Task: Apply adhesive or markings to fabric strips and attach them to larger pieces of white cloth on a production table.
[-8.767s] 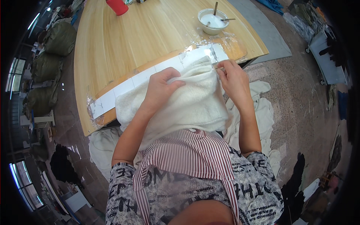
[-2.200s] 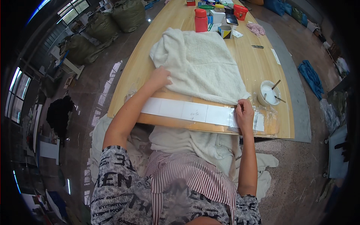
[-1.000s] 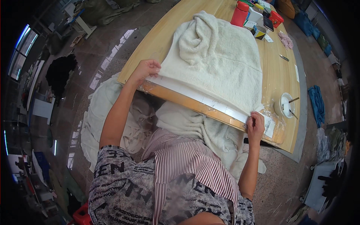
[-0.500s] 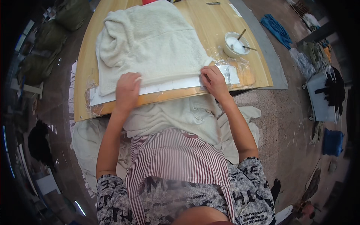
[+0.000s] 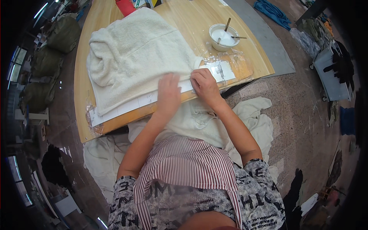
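Note:
A cream fleece garment (image 5: pixel 134 53) is spread on the table, with a bunched, rolled part at its left. Its near edge lies over a white paper strip with ruled lines (image 5: pixel 124 109), which runs along the table's front edge. My left hand (image 5: pixel 168 96) rests on that near edge around its middle, blurred, its fingers stretched forward over the fleece. Just to its right, my right hand (image 5: pixel 206 86) has its fingers curled and pressed together at the garment's near right corner. The fingertips of my right hand are partly hidden.
A white tub (image 5: pixel 223 38) of white paste with brush-like sticks stands on the wooden table (image 5: pixel 199 19) at the right. Clear tape or film covers the board's right end. A red item (image 5: pixel 125 7) lies at the far edge. More cream fabric (image 5: pixel 249 115) hangs below the table.
My left hand has slid right along the garment's near edge, close to my right hand. The right hand stays at the corner. The whole view has shifted and turned a little.

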`<state>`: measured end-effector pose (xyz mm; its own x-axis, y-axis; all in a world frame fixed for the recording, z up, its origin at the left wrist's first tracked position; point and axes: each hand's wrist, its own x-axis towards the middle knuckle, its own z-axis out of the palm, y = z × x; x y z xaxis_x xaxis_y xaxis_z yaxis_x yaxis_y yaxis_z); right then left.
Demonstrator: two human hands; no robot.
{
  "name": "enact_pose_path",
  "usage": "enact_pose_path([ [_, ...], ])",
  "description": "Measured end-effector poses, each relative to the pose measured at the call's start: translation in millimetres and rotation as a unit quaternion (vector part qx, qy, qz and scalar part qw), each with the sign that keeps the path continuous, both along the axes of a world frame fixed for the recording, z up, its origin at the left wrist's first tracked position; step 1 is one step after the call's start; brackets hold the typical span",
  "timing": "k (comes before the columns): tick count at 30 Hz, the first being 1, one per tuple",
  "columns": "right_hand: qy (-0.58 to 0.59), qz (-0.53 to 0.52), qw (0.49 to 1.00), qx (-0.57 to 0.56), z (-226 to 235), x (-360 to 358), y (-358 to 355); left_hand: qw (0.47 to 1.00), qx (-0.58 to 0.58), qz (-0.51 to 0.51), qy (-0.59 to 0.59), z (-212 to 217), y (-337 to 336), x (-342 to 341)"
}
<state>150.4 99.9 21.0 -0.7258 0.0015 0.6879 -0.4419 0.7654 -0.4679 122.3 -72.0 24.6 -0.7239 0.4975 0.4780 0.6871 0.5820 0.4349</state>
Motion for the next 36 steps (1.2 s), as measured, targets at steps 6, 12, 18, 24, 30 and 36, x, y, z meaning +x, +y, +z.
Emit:
enact_pose_path([
  [6, 0.016, -0.018, 0.999, -0.025, -3, 2, -10, 0.998, -0.042, -0.053, 0.005, -15, 12, 12],
  [12, -0.002, -0.042, 0.999, -0.024, 1, 7, -11, 0.994, -0.073, -0.076, -0.009, -4, 12, 18],
  [18, -0.058, -0.071, 0.980, -0.174, 39, 9, 31, 0.988, -0.136, -0.069, 0.012, -2, 13, 19],
  [24, -0.059, -0.220, 0.969, 0.091, 81, -26, 74, 0.983, -0.160, -0.046, 0.083, -12, 14, 16],
  [30, -0.053, -0.205, 0.963, 0.164, 78, -73, 116, 0.982, -0.150, -0.036, 0.109, -5, 17, 17],
  [36, -0.044, -0.201, 0.978, 0.031, 123, -62, 110, 0.984, -0.146, -0.031, 0.102, -6, 15, 20],
])
